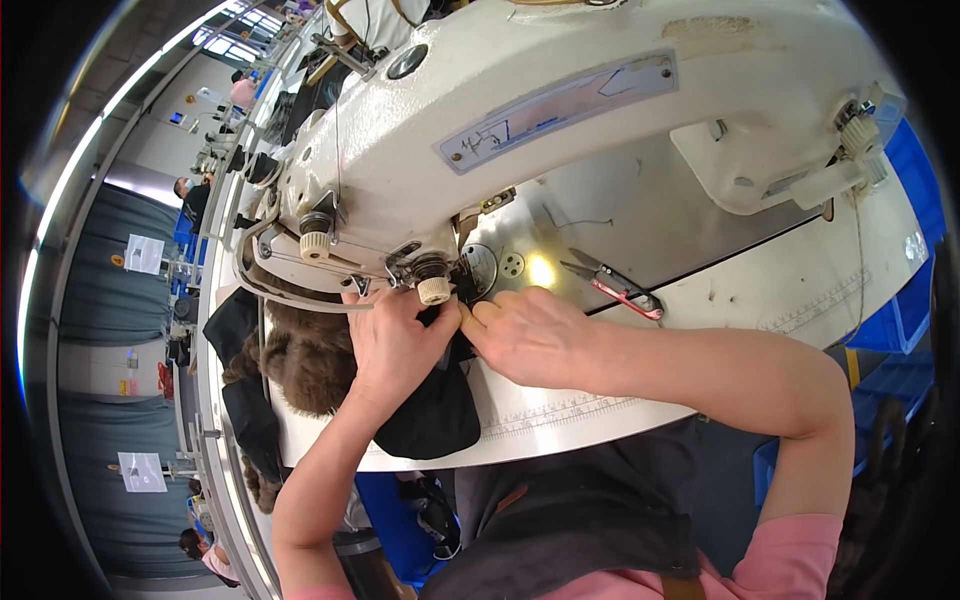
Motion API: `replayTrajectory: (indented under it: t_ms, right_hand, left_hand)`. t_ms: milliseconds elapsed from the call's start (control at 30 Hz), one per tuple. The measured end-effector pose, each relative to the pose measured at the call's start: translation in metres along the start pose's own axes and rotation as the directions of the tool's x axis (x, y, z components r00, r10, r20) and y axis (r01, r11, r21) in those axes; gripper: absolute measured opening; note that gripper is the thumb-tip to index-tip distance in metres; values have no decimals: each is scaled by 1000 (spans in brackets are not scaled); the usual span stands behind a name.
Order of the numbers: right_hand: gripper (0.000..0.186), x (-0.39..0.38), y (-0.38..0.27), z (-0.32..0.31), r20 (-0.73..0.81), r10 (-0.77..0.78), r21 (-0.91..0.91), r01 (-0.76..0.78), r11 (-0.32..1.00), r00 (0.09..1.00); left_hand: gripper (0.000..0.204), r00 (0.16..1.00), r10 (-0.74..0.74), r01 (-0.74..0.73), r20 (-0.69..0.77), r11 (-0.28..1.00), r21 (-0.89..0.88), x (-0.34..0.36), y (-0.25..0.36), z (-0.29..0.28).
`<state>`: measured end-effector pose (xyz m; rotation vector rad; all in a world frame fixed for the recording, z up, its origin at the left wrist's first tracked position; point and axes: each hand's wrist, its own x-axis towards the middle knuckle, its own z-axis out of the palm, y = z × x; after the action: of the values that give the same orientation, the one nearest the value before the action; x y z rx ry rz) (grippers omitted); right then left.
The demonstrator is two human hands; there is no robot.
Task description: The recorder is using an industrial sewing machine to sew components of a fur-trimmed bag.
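A white sewing machine (560,120) arches over the table, its needle area lit by a small bright spot. Close under the machine's head, my left hand (395,340) is closed on black fabric (430,415) that hangs toward the table's front edge. My right hand (530,335) sits against the left one, fingers pinched at the same cloth beside the needle; the fingertips are partly hidden. Brown fur material (310,365) lies left of my left hand, joined or close to more dark cloth. Thread snips (625,288) with a red handle rest right of the needle plate, beyond my right hand.
The white tabletop (560,405) carries a printed ruler along its curved front edge. A small round metal bobbin (511,265) lies by the needle plate. Blue bins (895,300) stand at the right. Other sewing stations and people fill the far left.
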<state>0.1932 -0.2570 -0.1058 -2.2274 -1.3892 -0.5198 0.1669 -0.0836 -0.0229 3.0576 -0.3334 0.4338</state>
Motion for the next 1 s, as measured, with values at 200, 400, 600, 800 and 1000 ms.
replayTrajectory:
  t_ms: [200,400,600,800,1000]
  right_hand:
    - [25,4,2,0,78,-36,39,33,999,996]
    - [26,2,-3,-2,126,-23,10,22,1000,992]
    - [24,2,0,1,56,35,44,-37,998,998]
    - [21,6,2,-5,148,35,90,-49,995,988]
    - [25,-2,1,-13,149,14,135,-34,990,989]
  left_hand:
    - [13,993,114,-111,-38,990,90,-5,8,2]
    - [12,987,83,-62,-136,987,148,-11,15,9]
    - [10,976,114,-79,-187,979,186,-8,20,13]
    - [15,985,143,-99,-99,930,353,-17,20,20]
    - [16,950,266,-253,-161,963,95,-21,18,22]
